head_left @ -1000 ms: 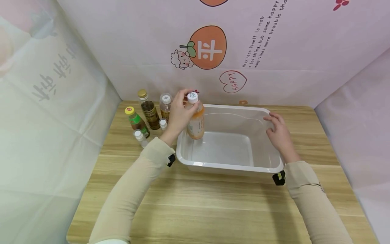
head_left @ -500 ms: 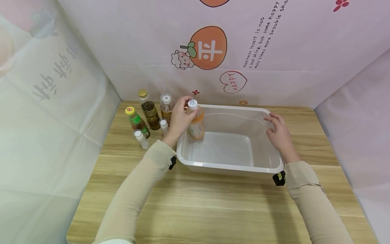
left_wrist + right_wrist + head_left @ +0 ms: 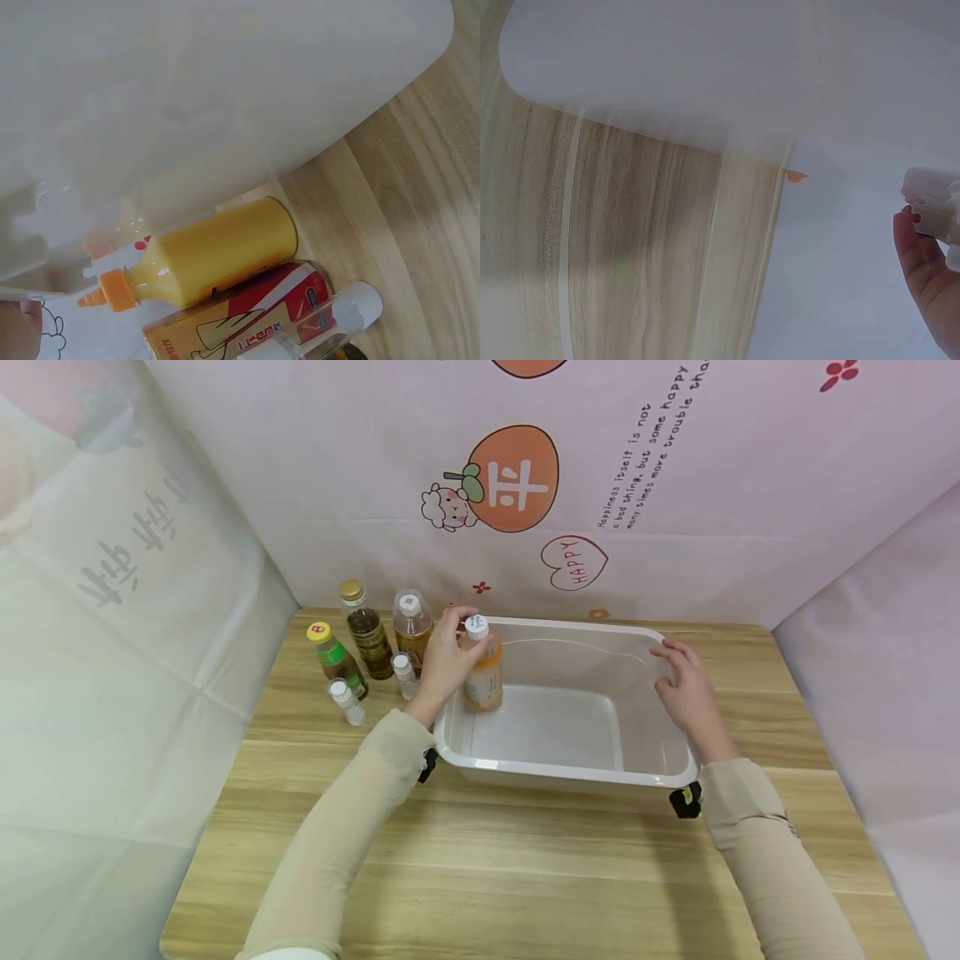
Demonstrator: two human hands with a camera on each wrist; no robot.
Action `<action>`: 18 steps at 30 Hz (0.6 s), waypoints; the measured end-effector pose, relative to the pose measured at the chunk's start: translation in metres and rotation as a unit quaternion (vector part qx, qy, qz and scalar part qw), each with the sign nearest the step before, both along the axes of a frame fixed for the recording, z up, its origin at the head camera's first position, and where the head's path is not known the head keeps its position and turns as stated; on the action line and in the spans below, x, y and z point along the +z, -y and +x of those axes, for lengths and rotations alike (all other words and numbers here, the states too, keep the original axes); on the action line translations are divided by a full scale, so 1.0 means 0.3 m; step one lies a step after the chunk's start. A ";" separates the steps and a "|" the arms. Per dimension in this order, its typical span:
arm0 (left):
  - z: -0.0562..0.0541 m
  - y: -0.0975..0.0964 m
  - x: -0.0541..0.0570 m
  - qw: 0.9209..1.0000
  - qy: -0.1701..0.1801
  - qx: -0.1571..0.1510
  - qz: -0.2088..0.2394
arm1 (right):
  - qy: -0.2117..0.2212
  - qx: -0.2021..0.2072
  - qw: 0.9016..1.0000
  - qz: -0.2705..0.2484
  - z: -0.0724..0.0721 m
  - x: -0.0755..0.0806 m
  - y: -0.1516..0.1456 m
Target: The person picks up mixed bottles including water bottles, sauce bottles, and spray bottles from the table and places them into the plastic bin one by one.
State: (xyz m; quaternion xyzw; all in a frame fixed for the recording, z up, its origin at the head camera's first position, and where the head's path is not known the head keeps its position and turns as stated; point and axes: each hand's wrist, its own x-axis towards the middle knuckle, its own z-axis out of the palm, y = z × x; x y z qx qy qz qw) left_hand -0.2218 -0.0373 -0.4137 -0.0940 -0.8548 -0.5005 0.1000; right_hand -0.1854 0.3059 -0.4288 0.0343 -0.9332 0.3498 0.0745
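My left hand (image 3: pixel 447 662) grips a clear plastic bottle (image 3: pixel 486 681) with a white cap and an orange band near its top. Thumb and fingers close round its upper part. The bottle stands nearly upright inside the left end of a pale grey plastic tub (image 3: pixel 555 769), its base low toward the tub floor. At the tub's right end my right hand (image 3: pixel 686 693) holds the rim, fingers bent over it. Part of that hand shows at the edge of the right wrist view, touching the pale rim. A sliver of the left hand (image 3: pixel 19 330) enters the left wrist view.
Left of the tub stand a yellow-capped jar (image 3: pixel 337 658), a gold-capped dark bottle (image 3: pixel 369 631), a white-capped bottle (image 3: pixel 411 622) and small clear bottles (image 3: pixel 347 702). The left wrist view shows a yellow squeeze bottle (image 3: pixel 217 255) and a red-and-yellow pack (image 3: pixel 240 311). Printed wall coverings (image 3: pixel 690 577) enclose the table.
My left hand has lowered the bottle deeper into the tub's left end and moved slightly toward me. The right hand keeps its place on the rim.
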 end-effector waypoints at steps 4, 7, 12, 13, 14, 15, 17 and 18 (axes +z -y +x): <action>-0.002 0.000 -0.005 1.000 0.011 -0.001 0.000 | 0.001 -0.001 1.000 -0.002 0.000 -0.004 -0.001; -0.003 0.001 -0.007 1.000 0.021 -0.001 0.005 | 0.000 -0.001 1.000 -0.004 -0.001 -0.005 0.000; -0.005 0.002 -0.011 0.999 0.032 -0.005 0.016 | 0.003 -0.002 1.000 -0.003 0.000 -0.005 -0.001; -0.005 0.002 -0.012 0.999 0.031 -0.006 0.017 | 0.003 -0.002 1.000 -0.003 0.000 -0.005 -0.002; -0.006 0.002 -0.014 0.999 0.029 -0.007 0.017 | 0.004 -0.002 1.000 -0.003 0.000 -0.005 -0.002; -0.007 0.002 -0.015 0.999 0.026 -0.007 0.016 | 0.004 -0.002 1.000 -0.003 -0.001 -0.006 -0.002; -0.009 0.002 -0.018 1.000 0.022 -0.009 0.013 | 0.005 -0.003 1.000 -0.003 -0.001 -0.006 -0.002; -0.010 0.002 -0.019 1.000 0.021 -0.010 0.012 | 0.005 -0.003 1.000 -0.004 -0.001 -0.005 -0.002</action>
